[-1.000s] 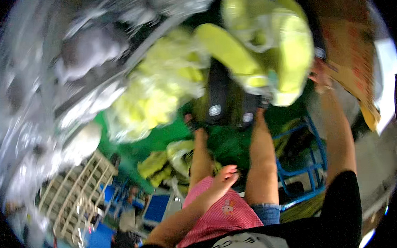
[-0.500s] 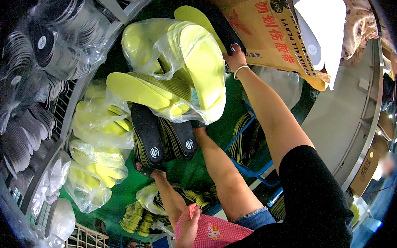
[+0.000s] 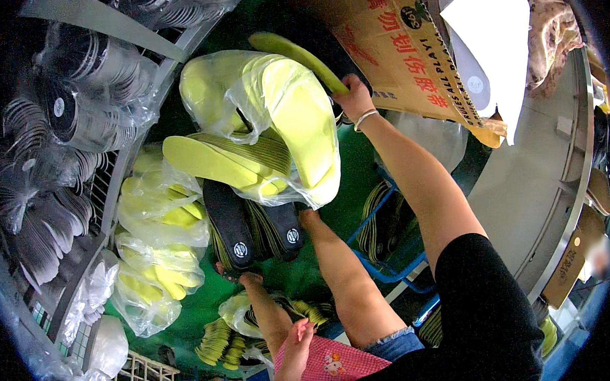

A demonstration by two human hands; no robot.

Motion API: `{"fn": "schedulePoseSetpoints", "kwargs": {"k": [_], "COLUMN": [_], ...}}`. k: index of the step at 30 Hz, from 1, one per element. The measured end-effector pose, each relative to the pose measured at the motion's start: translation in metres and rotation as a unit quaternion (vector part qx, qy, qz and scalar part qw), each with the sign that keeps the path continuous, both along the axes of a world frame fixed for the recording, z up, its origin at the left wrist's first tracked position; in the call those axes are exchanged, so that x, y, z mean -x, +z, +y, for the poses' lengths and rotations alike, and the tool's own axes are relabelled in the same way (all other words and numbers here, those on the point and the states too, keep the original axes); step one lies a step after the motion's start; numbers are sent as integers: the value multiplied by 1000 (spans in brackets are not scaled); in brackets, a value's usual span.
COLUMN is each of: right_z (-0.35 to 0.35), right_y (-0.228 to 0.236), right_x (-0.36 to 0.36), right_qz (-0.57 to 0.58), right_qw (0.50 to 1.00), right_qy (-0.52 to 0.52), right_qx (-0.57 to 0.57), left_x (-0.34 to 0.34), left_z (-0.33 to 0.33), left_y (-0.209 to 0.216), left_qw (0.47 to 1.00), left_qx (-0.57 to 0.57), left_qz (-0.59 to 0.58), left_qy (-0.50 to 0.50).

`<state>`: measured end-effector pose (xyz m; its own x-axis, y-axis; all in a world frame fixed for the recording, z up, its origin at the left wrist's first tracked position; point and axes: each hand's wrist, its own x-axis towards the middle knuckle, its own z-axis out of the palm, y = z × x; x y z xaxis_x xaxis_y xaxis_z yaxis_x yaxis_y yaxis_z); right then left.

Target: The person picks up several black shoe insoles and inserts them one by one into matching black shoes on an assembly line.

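My right hand (image 3: 355,98), a bracelet at its wrist, grips the end of a yellow-green insole (image 3: 297,55) beside the cardboard box. That insole is tilted, so mostly its edge and one face show. Below and to its left lies a clear plastic bag of yellow-green insoles (image 3: 301,121), spilling partly open. Under this bag rest two stacks of black-topped insoles (image 3: 232,230), side by side between my feet. My left hand (image 3: 297,351) hovers near my lap by the pink checked apron (image 3: 333,363), its fingers loosely curled with nothing visible in them.
A cardboard box (image 3: 394,52) with white sheets stands at the upper right, beside a pale curved table (image 3: 528,177). Wire shelving at left carries bagged grey insoles (image 3: 96,91). More bagged yellow-green insoles (image 3: 160,213) lie on the green floor. A blue metal frame (image 3: 387,273) stands right of my leg.
My right hand has shifted slightly left and downward, and the held insole has turned from flat toward edge-on. My left hand stays by the apron. The view has shifted slightly.
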<state>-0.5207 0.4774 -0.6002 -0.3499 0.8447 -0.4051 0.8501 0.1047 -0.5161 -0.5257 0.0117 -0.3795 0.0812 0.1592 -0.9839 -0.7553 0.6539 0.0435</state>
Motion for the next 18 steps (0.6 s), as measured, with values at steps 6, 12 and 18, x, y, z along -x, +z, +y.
{"fn": "schedulePoseSetpoints", "kwargs": {"k": [6,12,18], "right_z": [-25,-35,-95], "right_y": [40,29,80], "right_x": [27,-10,-55], "right_qz": [-52,-292,-119], "right_qw": [959,895,960], "right_qy": [139,328,191], "right_qx": [-239,-80,-167], "left_x": [-2,0,19], "left_z": [-9,-34,-69], "left_y": [5,16,40], "left_qw": [999,991,929], "left_qx": [23,-13,-21], "left_qz": [9,42,215], "left_qy": [-21,-127,-301]}}
